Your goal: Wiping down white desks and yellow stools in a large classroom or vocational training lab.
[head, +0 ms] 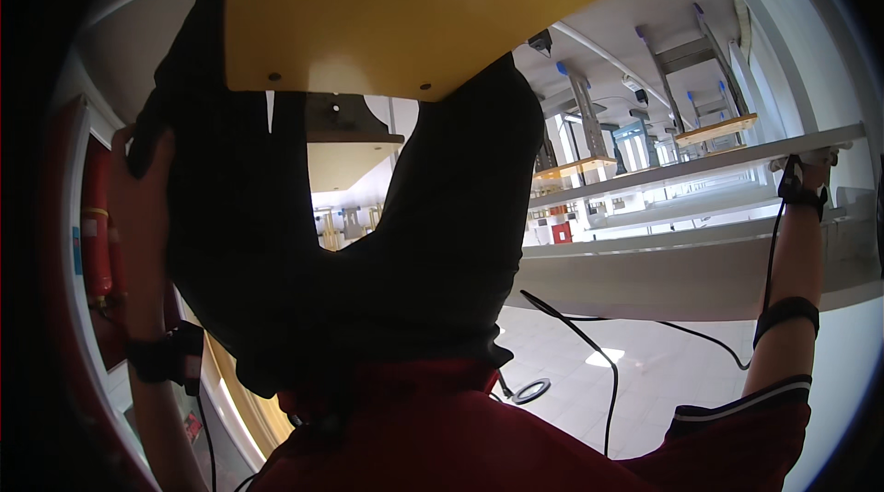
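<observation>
My left hand (143,160) lies against the side of my black trousers (414,215), with dark cloth between thumb and fingers. Shadow hides most of its fingers, so I cannot tell whether it grips the cloth. Out at the far right, my right hand (815,171) is closed around the end of a white tabletop's edge (704,164). Both wrists wear black straps with small devices and cables. A yellow board (414,15) with two dark screw heads covers part of my legs at the top.
The room appears upside down. Stools with wooden seats (718,129) and blue-capped legs stand beyond the table. Red fire extinguishers (97,236) are in a cabinet at the left. A loose black cable (587,336) loops beside my torso. White table rows reach into the distance.
</observation>
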The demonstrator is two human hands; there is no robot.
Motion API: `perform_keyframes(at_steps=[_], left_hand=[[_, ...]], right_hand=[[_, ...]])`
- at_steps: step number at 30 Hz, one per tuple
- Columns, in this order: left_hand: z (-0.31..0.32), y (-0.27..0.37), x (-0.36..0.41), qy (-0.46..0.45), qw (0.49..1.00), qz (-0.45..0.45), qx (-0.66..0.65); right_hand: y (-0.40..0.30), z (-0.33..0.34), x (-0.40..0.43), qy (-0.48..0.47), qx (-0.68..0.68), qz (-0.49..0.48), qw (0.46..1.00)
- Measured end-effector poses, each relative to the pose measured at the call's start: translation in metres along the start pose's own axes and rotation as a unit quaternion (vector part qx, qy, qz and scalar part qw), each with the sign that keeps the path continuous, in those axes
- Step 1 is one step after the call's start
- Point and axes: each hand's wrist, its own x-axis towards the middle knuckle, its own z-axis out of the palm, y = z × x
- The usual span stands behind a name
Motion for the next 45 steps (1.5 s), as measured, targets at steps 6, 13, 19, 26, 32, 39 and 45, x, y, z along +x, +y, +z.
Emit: perform_keyframes(at_steps=[6,13,19,26,32,39,45], left_hand=[[-0.002,-0.002,0.002,0.005,1.000,0.027,0.003],[-0.012,0.008,0.003,-0.010,0.999,0.031,0.011],[-0.014,0.022,0.000,0.008,0.996,0.029,0.088],[-0.006,-0.005,0.003,0.028,0.997,0.071,0.032],[-0.006,-0.007,0.001,0.027,0.997,0.073,-0.012],[-0.008,0.004,0.002,0.026,0.998,0.054,0.021],[-0.012,-0.011,0.007,0.019,0.998,0.060,-0.031]], right_hand=[[-0.002,0.015,-0.022,-0.005,0.011,0.032,0.999],[-0.020,0.031,-0.106,-0.080,-0.015,0.117,0.990],[-0.106,-0.013,-0.212,-0.023,0.198,0.147,0.969],[-0.119,-0.035,-0.224,-0.048,0.085,0.174,0.980],[-0.089,-0.007,-0.217,-0.091,0.132,0.189,0.969],[-0.051,0.044,-0.208,-0.115,0.148,0.197,0.962],[-0.038,0.076,-0.207,-0.132,0.154,0.192,0.960]])
